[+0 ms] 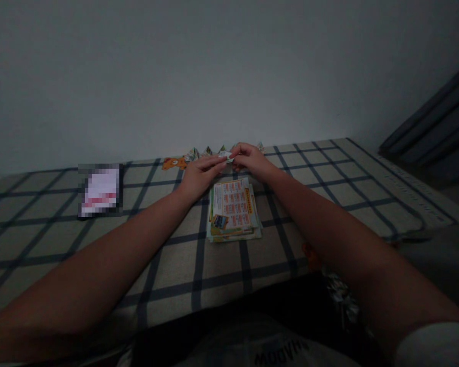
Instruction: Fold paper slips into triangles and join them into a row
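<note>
A small folded piece of printed paper [225, 154] is between my two hands at the far side of the table. The fingers of my left hand [199, 176] are closed on its left part, with the thumb below. My right hand [253, 161] pinches its right edge with bent fingers. Just nearer to me lies a stack of printed paper sheets [233, 209] with red and yellow print. Behind my hands, several pointed folded paper pieces [193, 154] stand in a row along the wall, partly hidden by my fingers.
A checked tablecloth [176, 265] with bear prints covers the table, which meets a plain wall [229, 71]. To the left lies a blurred-out dark-edged object [100, 191], perhaps a phone. A dark curtain [432, 109] hangs at the right. Crumpled shiny material [342, 298] shows below the near edge.
</note>
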